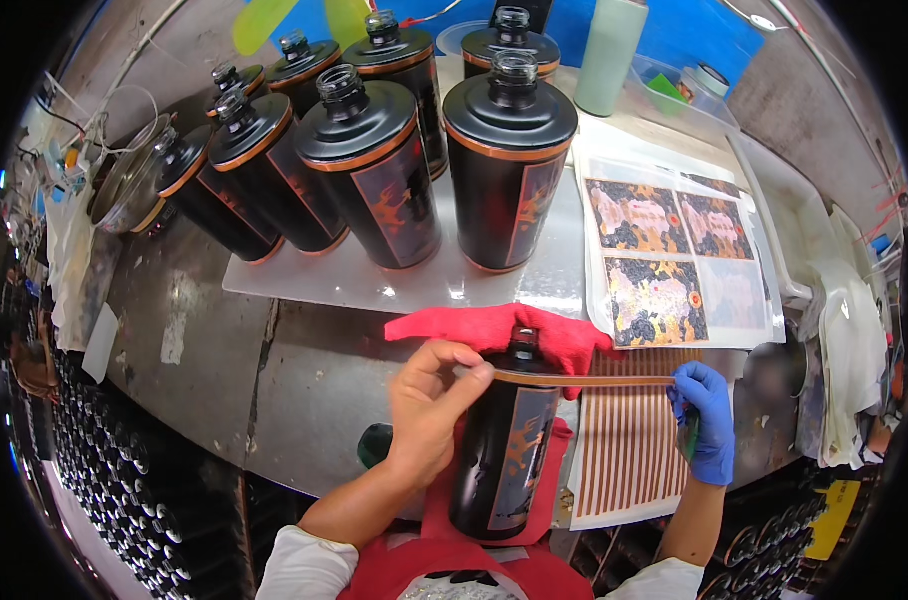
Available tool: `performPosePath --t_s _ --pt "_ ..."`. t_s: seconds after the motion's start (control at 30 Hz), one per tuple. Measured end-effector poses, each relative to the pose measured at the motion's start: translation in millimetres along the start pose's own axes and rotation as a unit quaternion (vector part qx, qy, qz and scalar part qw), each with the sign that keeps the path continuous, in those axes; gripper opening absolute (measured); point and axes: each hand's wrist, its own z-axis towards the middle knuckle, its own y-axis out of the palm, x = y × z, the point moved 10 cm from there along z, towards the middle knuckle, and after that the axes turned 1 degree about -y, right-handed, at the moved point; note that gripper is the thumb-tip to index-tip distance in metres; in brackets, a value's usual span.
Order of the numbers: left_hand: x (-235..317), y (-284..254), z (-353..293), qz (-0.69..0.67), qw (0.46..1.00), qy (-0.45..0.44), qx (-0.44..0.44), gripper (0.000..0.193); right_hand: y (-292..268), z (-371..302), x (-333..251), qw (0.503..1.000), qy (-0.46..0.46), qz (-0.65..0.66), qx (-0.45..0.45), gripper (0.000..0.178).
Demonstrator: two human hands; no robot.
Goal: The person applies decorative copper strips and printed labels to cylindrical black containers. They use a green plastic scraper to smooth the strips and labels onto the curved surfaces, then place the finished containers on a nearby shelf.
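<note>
A black bottle (482, 450) with a patterned panel stands in front of my body, its neck against a red cloth (564, 343). A thin copper-coloured strip (619, 381) lies along the bottle's shoulder and stretches straight out to the right. My bare left hand (426, 405) pinches the strip at the shoulder's left side, thumb pressed to it. In a blue glove, my right hand (709, 425) grips the strip's far end; something dark green (689, 436) shows at its palm, its kind unclear. Under the strip lies a sheet of brown strips (629, 450).
Several finished-looking black bottles (374, 195) with copper bands stand on a pale board (304, 283) at the back. Printed pattern sheets (649, 255) lie at the right. A green cylinder (611, 60) and a clear plastic tub (689, 110) stand behind. Racked bottles (104, 470) fill the lower left.
</note>
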Motion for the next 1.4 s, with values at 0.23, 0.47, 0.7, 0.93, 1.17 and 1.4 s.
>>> performPosePath --t_s 0.23,0.47,0.7,0.93,1.17,1.4 --pt "-7 9 -2 -0.11 0.992 -0.015 0.053 0.019 3 3 3 1.0 0.011 -0.008 0.0 0.014" --pt "-11 3 0 -0.096 0.994 0.011 0.058 0.018 4 5 16 1.0 0.008 0.013 0.005 0.014" --pt "-14 -19 1 -0.054 0.99 0.057 0.114 0.014 12 6 7 0.999 0.008 -0.032 -0.011 0.016" --pt "44 65 -133 0.491 0.763 0.378 -0.185 0.064 7 13 6 0.998 -0.01 -0.055 -0.015 0.019" --pt "-37 2 -124 0.529 0.788 0.139 -0.281 0.12 36 -1 -3 0.998 -0.011 -0.041 -0.053 0.017" --pt "19 38 -120 0.595 0.72 0.301 -0.193 0.105 56 -11 -11 0.997 0.006 -0.027 -0.071 0.016"
